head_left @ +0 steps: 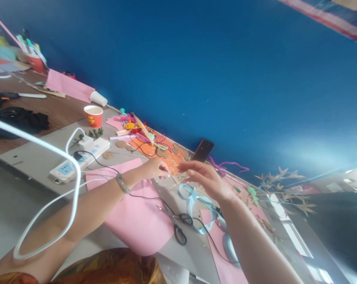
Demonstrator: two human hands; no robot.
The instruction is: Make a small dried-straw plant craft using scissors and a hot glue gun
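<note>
At a cluttered grey craft table (33, 157), the left hand (156, 167) curls its fingers together at the edge of an orange paper sheet (145, 149) strewn with trimmings; whether it pinches anything cannot be told. The right hand (208, 180) hovers just beside it, fingers loosely apart, above a pale blue ribbon (191, 196). Work this fine likely wants both wrists braced on the pink paper sheet (137, 221).

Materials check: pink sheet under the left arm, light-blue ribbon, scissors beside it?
Large pink flat sheet: likely paper or thin card, matte; it lies flat and its near edge curves softly.
Light-blue looped ribbon: satin or plastic ribbon by the look, slightly glossy, and it holds its loops.
Black-handled scissors: grey blades that look like metal; the black handles are probably plastic.
</note>
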